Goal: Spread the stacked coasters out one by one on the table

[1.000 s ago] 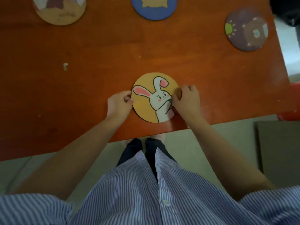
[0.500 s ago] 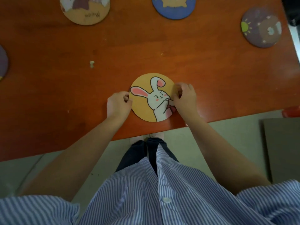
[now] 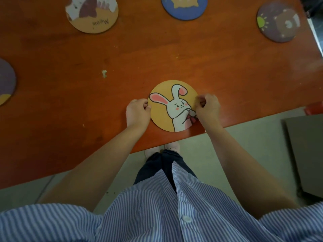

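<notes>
Surface: reddish-brown wooden table (image 3: 218,67), seen from my head camera; pale floor beyond its near edge.
Head view, laid-out items: four coasters lay flat and well apart along the far and left sides, namely a tan "Meow" coaster (image 3: 92,13), a blue coaster (image 3: 184,7), a purple sun coaster (image 3: 278,21), and a purple coaster (image 3: 6,81) cut off at the left border.
Head view, task item: yellow rabbit coaster (image 3: 172,105), flat on the table near its front edge, between my hands. I could not tell whether more coasters lay stacked beneath it.
Left hand (image 3: 138,111): fingers curled, tips pinching the coaster's left rim.
Right hand (image 3: 208,109): fingers curled, nipping the right rim over the rabbit's paws.
Stray item: small pale crumb (image 3: 104,73) on the table, left of centre.
Step, as I judged it: separating or lifting the top coaster for placement.
Risk one: thin rims offered little purchase; a slipping pinch could drop the piece.
Risk two: if a stack lay under it, two coasters might lift together.
Risk three: the front edge was near; a backward pull could send the coaster to the floor.
</notes>
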`<state>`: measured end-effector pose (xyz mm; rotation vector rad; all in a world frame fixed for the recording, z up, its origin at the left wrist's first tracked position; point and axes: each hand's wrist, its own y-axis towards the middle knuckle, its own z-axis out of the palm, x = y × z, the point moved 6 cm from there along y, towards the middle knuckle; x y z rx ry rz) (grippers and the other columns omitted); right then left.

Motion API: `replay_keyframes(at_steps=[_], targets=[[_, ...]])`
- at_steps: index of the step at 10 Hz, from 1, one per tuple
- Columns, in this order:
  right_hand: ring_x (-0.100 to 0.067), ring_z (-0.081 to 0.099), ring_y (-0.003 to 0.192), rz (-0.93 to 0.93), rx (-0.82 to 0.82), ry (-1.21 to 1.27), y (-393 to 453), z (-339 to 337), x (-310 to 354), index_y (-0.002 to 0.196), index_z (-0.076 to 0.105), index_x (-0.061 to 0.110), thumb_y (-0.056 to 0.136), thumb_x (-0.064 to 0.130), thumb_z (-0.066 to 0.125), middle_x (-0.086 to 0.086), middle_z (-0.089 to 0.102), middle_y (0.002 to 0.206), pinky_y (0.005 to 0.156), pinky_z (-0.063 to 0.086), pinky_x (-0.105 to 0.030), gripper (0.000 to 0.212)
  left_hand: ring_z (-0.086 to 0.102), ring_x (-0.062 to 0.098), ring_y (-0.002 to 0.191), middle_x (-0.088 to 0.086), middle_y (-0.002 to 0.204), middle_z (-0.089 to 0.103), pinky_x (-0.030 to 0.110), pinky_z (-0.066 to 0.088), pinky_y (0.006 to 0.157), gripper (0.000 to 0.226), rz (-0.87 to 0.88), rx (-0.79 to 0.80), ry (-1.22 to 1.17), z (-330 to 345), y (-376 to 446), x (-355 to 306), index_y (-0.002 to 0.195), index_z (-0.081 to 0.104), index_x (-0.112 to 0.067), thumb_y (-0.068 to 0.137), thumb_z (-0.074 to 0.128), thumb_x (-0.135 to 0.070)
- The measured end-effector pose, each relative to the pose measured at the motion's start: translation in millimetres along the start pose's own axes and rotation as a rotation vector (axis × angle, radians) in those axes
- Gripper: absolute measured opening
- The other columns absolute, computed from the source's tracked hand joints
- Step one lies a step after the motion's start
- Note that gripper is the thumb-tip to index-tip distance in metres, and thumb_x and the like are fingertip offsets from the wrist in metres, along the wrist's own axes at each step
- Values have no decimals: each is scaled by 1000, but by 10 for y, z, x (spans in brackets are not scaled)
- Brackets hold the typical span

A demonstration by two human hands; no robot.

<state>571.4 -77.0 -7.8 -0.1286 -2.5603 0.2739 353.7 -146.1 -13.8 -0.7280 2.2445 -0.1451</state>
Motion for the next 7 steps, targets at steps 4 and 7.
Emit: replay_keyframes(at_steps=[4, 7], targets=[[-30, 58, 89, 14, 28, -26, -73, 3, -66, 98, 65, 1, 86, 0, 56, -19, 57, 108, 64, 29, -9, 15, 58, 28, 88, 18, 99, 64, 25, 38, 72, 17, 85, -70, -7, -3, -26, 10, 99, 65, -2, 88, 53, -8], [-29, 56, 86, -50, 76, -39, -90, -90, -9, 99, 65, 1, 90, 9, 55, -20, 61, 103, 66, 32, -17, 16, 55, 28, 100, 19, 109, 61, 30, 41, 80, 24, 157, -104, 31, -57, -132, 82, 108, 58, -1, 91, 48, -14]])
